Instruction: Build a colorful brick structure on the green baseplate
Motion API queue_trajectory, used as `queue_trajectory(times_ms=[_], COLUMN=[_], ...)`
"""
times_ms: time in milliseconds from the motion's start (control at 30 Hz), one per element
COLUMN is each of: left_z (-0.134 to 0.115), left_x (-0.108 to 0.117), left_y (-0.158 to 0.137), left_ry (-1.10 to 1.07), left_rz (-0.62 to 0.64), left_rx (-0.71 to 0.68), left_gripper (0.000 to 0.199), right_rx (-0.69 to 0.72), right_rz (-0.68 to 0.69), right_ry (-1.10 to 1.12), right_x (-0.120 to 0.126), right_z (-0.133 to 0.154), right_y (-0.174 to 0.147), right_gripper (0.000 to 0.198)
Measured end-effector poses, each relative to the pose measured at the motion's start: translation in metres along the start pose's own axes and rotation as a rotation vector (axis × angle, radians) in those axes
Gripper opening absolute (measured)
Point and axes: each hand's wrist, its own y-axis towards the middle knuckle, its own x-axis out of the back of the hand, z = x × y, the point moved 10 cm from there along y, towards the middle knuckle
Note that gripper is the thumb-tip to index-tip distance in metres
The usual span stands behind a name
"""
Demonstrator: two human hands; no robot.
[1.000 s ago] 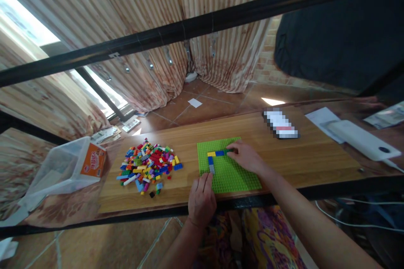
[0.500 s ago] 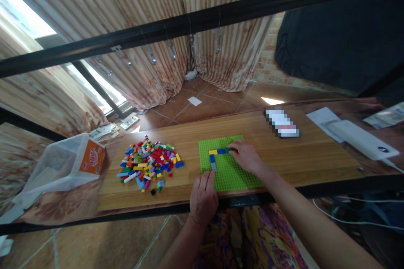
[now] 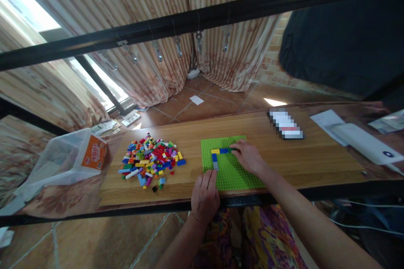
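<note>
Bare hands hold their places over a green baseplate (image 3: 240,176) on the wooden tabletop (image 3: 186,187), where little has changed in the past second: the corner of bricks shows the same pieces, which suggests a pause for fitting rather than fresh progress. From where I stand, the right hand (image 3: 248,157) appears to pinch a dark green brick (image 3: 231,150) between thumb and fingers, at the end of a row with a blue brick (image 3: 224,151) and a yellow brick (image 3: 215,151); its arm slants in from the near right, wrist low. The left hand (image 3: 205,197) lies palm down at the plate's near left edge, fingers extended beside a grey brick (image 3: 216,166); whether it grips anything, I cannot tell. A loose brick pile (image 3: 151,159) lies left of the plate.
</note>
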Motion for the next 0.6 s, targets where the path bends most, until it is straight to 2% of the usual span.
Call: queue_trajectory(times_ms=[333,600], left_z=[0.000,-0.001], left_x=[0.000,0.001], left_y=[0.000,-0.001], left_ry=[-0.002,-0.003], left_rz=[-0.003,-0.009], left_rx=[-0.001,-0.010], left_gripper=[0.041,0.042], right_rx=[0.006,-0.100], right_rz=[0.002,-0.132], right_ry=[0.026,-0.030], right_x=[0.003,0.002], right_z=[0.001,-0.004], right_y=[-0.002,-0.013], right_gripper=[0.027,0.024])
